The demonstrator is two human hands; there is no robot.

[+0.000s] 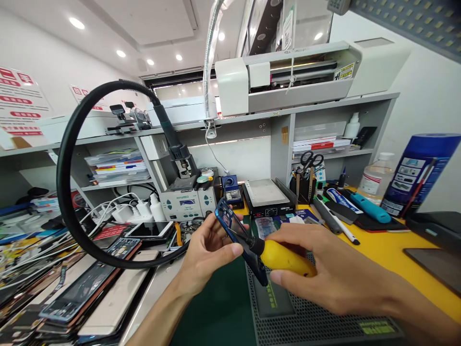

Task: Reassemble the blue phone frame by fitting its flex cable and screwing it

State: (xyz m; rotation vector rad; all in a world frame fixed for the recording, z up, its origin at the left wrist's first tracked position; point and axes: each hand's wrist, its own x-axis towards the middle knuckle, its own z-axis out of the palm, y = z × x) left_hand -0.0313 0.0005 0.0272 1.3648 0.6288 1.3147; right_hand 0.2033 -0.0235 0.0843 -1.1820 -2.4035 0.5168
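Observation:
My left hand [206, 253] is closed around the edge of a blue phone frame [227, 219], holding it tilted above the bench. The thumb presses on its near edge, and the other fingers curl behind it. In my right hand [327, 266] is a yellow-handled tool [283, 256] with a black collar. Its tip points at the inner face of the frame, but whether it touches cannot be made out. Below both hands lies a dark perforated mat [302, 315] over a green work surface [212, 312].
Stacked phone parts [93, 283] fill the left side under a looping black hose [66, 202]. A hot-air station [185, 206] and a heating plate [270, 197] stand behind. To the right are pens [338, 223], a clear bottle [376, 178] and a blue canister [419, 173].

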